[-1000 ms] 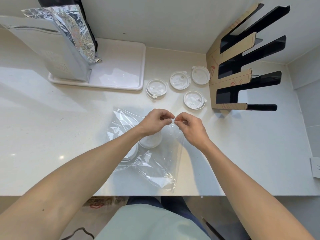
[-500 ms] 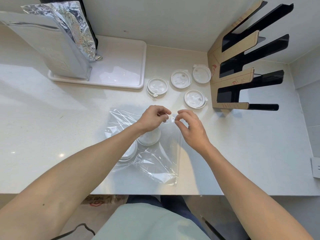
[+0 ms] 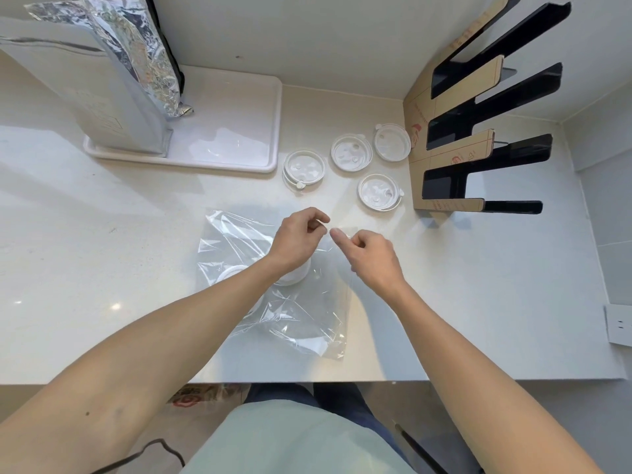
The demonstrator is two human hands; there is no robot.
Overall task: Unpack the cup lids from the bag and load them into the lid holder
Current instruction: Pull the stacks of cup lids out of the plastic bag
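A clear plastic bag (image 3: 294,319) lies flat on the white counter in front of me, with white cup lids (image 3: 229,272) inside, partly hidden under my left forearm. My left hand (image 3: 297,239) and my right hand (image 3: 367,253) meet at the bag's far edge, each pinching the film at its mouth. Several loose white lids (image 3: 378,192) lie on the counter beyond the hands. The lid holder (image 3: 455,131), black slotted panels with brown protective paper, stands at the right against the wall.
A white tray (image 3: 239,131) at the back left carries a tall silver foil pouch (image 3: 102,80). The counter's front edge (image 3: 307,381) runs just below the bag. A wall socket (image 3: 619,325) sits at the far right.
Both hands have stayed at the bag's mouth while shifting their pinch on the film. The bag and the loose lids lie where they were.
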